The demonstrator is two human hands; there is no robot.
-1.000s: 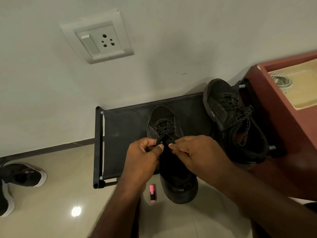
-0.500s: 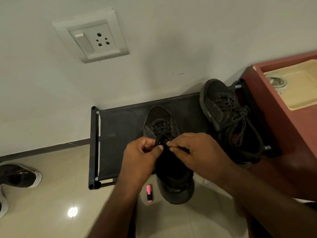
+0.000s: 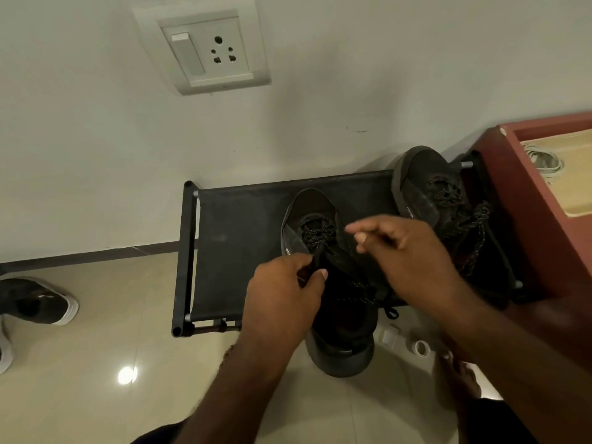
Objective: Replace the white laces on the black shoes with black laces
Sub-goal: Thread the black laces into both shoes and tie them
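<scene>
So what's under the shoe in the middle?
The middle shoe rests on the black fabric rack. Its near end sticks out past the rack's front edge, with floor tiles below. The patch of rack right beneath it is covered by the shoe.

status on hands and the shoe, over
Left hand pinches black lace on near shoe. Right hand above it, blurred, grip unclear. Second shoe beside it, black-laced. Nothing blocking.
</scene>
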